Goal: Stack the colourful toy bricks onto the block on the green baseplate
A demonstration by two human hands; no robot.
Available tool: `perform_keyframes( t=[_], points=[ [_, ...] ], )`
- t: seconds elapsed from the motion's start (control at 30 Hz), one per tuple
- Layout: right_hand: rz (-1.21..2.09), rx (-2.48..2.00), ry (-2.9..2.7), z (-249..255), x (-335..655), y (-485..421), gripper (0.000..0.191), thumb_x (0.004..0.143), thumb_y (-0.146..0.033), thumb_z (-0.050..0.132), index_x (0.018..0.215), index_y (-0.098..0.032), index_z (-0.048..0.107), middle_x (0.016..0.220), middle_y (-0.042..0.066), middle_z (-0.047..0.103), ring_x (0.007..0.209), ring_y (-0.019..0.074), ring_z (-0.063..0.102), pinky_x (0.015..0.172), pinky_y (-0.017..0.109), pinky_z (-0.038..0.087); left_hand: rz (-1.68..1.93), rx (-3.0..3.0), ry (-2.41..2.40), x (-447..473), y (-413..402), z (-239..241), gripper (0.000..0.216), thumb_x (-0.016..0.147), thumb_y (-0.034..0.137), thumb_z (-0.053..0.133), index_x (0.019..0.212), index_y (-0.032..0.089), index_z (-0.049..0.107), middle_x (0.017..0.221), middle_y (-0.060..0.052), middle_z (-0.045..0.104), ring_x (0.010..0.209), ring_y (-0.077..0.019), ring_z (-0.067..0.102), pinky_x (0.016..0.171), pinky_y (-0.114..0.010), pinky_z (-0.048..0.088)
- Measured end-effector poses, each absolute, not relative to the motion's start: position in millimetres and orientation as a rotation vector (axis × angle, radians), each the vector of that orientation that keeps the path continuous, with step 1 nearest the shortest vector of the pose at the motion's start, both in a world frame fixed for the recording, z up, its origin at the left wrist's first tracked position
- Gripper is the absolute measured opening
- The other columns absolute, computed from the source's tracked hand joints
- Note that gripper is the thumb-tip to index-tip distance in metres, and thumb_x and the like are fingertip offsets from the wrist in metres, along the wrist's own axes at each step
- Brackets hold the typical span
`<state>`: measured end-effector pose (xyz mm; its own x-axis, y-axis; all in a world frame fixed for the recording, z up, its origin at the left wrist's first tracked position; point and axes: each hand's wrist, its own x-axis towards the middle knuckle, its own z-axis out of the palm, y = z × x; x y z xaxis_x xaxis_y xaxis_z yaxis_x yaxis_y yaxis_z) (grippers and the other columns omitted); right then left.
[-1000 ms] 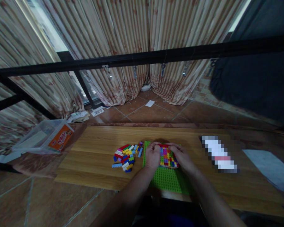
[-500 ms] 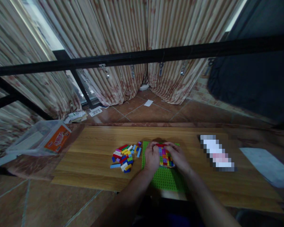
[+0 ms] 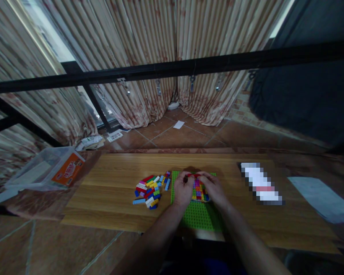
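A green baseplate [image 3: 197, 217] lies on the wooden table [image 3: 114, 179] in front of me. On its far half sits a block of many-coloured bricks [image 3: 200, 191]. My left hand [image 3: 182, 189] presses on the block's left side with curled fingers. My right hand [image 3: 215, 189] covers its right side, fingers bent over the top edge by a red brick [image 3: 193, 175]. Both hands grip the block between them. A loose pile of coloured bricks [image 3: 150, 188] lies just left of the baseplate.
A clear plastic box with an orange label [image 3: 50, 170] sits at the table's left end. A blurred-out white object [image 3: 260, 184] and a pale sheet [image 3: 318, 196] lie to the right. A black bar [image 3: 172, 68] crosses above, curtains behind.
My hands have closed in a little tighter on the brick block. The view has shifted slightly; the bricks and baseplate stay where they were.
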<state>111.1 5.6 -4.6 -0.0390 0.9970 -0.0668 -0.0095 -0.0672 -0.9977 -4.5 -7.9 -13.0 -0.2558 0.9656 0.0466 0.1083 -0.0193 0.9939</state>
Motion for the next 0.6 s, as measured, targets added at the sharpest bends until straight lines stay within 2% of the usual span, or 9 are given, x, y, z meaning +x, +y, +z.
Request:
perform_keyframes(
  t=[0.6],
  points=[
    [1.263, -1.262, -1.170, -7.4, 110.7, 5.8, 0.018, 0.067, -0.037, 0.061, 0.072, -0.023, 0.072, 0.072, 0.000, 0.068, 0.069, 0.0182, 0.060, 0.066, 0.028, 0.046, 1.416, 1.140, 1.418, -4.4, -7.4, -18.5, 0.008, 0.072, 0.020, 0.055, 0.077, 0.019, 0.062, 0.072, 0.002, 0.060, 0.071, -0.0132, 0.055, 0.068, -0.024, 0.044]
  ],
)
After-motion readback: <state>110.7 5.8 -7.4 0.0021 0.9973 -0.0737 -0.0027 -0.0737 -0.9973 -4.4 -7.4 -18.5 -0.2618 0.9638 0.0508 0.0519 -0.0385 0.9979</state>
